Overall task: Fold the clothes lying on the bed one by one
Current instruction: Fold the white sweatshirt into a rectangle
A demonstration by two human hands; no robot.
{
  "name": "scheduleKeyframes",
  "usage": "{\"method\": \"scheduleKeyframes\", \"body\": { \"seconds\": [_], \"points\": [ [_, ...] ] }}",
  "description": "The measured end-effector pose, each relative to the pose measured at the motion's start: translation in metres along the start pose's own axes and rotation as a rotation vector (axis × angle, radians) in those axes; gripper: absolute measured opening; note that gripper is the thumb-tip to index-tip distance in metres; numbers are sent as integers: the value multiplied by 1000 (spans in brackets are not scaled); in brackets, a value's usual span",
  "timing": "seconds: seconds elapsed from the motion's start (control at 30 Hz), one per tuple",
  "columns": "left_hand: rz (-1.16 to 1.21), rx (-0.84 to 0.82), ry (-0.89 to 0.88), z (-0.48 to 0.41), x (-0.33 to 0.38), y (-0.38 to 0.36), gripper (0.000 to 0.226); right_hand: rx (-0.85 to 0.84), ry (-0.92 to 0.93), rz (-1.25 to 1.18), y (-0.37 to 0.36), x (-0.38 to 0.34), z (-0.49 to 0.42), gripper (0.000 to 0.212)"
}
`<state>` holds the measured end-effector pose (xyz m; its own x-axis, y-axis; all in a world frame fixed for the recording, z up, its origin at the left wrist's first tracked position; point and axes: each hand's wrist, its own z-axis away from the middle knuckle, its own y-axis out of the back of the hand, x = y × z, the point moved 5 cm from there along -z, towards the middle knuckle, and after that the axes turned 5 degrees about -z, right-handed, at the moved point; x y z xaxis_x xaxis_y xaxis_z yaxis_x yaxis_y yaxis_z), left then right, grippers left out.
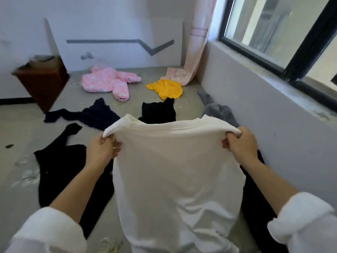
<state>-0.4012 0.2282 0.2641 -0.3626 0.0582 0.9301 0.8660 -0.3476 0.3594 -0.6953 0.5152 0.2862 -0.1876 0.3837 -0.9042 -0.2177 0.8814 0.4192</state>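
I'm holding the white shirt (175,170) up above the bed (23,128), plain, smooth, hanging long. My left hand (102,150) and right hand (238,143) each keep a tight grip on a bunched top corner.

White wall (109,19) at the far end, white headboard panel (118,57) against it with a grey zigzag stripe (127,41). Brown nightstand (42,84) at the far left corner of the bed (145,106), clutter on top too blurred to tell. Black skirting (14,101) along the wall base, left. On the right, a black-framed window (264,24) above a grey ledge wall (255,99). Pink curtain (198,39) hangs in the corner, its end lying on the bed. Daylight comes in from the window. Bed cover is grey with a faint floral print.
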Motion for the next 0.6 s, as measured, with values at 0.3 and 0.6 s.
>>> {"method": "scheduleKeyframes", "body": {
  "seconds": [0.3, 0.6],
  "points": [
    [216, 203, -199, -54, 140, 46, 18, -1, 260, -13, 6, -121, -49, 15],
    [358, 341, -370, -41, 141, 82, 14, 62, 487, -165, 0, -145, -19, 19]
  ]
}}
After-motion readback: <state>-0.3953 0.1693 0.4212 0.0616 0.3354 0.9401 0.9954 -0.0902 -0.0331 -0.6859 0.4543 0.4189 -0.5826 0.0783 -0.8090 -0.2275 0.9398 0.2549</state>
